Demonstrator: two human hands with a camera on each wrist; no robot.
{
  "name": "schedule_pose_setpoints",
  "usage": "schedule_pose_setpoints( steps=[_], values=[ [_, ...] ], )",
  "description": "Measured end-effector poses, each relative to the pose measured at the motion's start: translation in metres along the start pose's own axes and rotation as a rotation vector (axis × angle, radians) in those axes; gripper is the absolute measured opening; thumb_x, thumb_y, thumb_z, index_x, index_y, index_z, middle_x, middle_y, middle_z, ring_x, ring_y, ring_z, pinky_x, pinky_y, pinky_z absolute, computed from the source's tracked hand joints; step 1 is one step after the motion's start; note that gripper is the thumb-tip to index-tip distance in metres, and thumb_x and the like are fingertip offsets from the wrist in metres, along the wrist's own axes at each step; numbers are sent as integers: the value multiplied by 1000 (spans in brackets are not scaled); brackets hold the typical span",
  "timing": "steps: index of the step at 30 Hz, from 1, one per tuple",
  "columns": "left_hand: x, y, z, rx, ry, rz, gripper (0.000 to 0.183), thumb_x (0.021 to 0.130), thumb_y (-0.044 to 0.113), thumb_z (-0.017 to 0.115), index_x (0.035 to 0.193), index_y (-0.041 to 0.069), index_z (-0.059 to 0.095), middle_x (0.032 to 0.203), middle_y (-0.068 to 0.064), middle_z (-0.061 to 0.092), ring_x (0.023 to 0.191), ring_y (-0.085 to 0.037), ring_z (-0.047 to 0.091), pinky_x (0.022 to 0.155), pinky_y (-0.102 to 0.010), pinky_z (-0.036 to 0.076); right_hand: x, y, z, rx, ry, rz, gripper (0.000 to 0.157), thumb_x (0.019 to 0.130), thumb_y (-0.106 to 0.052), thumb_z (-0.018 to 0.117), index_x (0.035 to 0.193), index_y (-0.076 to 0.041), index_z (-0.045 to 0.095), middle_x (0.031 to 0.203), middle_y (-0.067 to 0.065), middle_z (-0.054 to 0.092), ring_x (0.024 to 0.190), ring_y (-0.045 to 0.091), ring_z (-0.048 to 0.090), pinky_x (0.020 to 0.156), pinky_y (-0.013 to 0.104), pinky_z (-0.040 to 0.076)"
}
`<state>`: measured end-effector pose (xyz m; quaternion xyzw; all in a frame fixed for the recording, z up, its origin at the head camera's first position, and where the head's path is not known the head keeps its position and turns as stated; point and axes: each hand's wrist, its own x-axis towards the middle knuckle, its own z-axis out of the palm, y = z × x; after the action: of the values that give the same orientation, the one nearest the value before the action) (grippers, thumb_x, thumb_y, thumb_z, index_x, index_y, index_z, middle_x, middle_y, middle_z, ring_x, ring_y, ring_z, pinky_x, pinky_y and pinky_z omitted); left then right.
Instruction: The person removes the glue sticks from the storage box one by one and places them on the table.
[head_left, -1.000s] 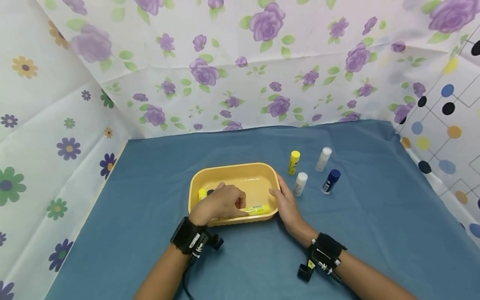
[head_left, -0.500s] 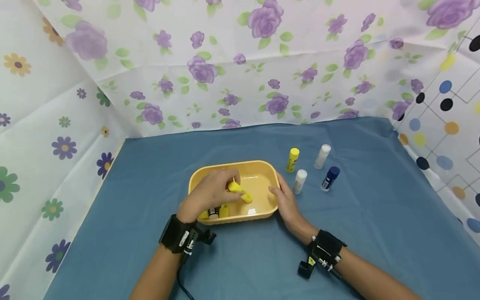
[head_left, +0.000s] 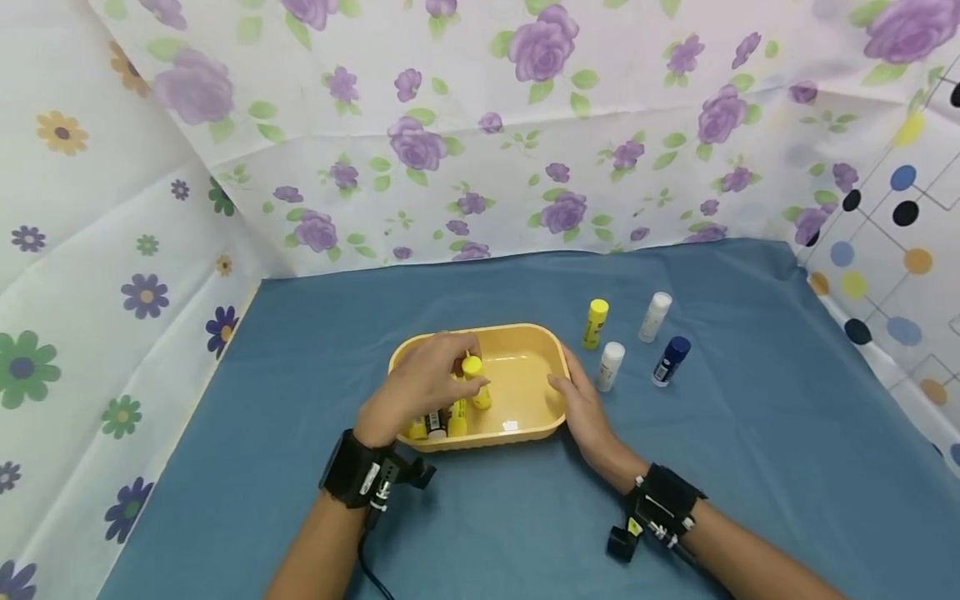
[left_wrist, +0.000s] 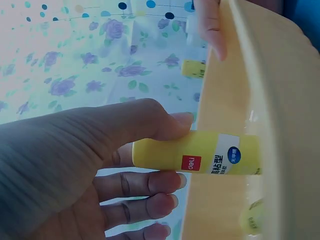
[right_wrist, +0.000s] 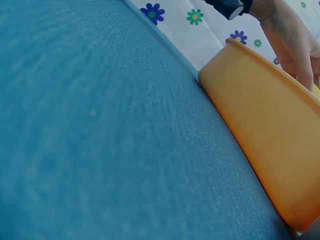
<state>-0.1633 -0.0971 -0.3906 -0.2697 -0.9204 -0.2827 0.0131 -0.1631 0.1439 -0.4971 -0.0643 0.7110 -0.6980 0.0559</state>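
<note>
My left hand (head_left: 420,379) is over the left half of a yellow plastic tray (head_left: 528,379). Its thumb and fingers pinch a yellow glue stick (left_wrist: 197,154) by the upper end, and the stick stands roughly upright inside the tray. At the tray's right end, my right hand (head_left: 588,412) grips the wall, thumb over the rim and fingers outside. Beside the left hand, partly covered by it, more glue sticks are in the tray: a yellow one (head_left: 457,419), one with a dark label (head_left: 435,425) and another yellow one (head_left: 417,430).
Right of the tray, a yellow glue stick (head_left: 595,324), two white ones (head_left: 655,317) and a dark blue one (head_left: 671,362) stand on the blue cloth (head_left: 480,525). Flower-patterned sheets (head_left: 480,183) hang behind and at the left; a dotted sheet is at the right.
My left hand has lifted a yellow glue stick that lay along the tray's near side and turned it from tilted to roughly upright. The right hand keeps its grip on the tray.
</note>
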Motion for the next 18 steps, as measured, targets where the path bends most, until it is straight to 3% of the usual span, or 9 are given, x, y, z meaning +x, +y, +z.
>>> schedule_pose_setpoints(
  steps=[9, 18],
  values=[
    [-9, -5, -19, 6, 77, -42, 16, 87, 24, 72, 93, 16, 60, 84, -4, 56, 78, -21, 50, 67, -35, 43, 4, 0, 3, 8, -7, -3, 58, 103, -14, 38, 159, -17, 22, 163, 0, 22, 147, 17, 23, 115, 39, 21],
    [-14, -10, -30, 12, 95, -59, 15, 89, 25, 69, 96, 15, 60, 83, -4, 55, 75, -18, 48, 66, -34, 43, 0, 0, 3, 28, 8, -3, 58, 104, -15, 36, 159, -16, 20, 163, 1, 20, 148, 17, 20, 116, 39, 20]
  ],
)
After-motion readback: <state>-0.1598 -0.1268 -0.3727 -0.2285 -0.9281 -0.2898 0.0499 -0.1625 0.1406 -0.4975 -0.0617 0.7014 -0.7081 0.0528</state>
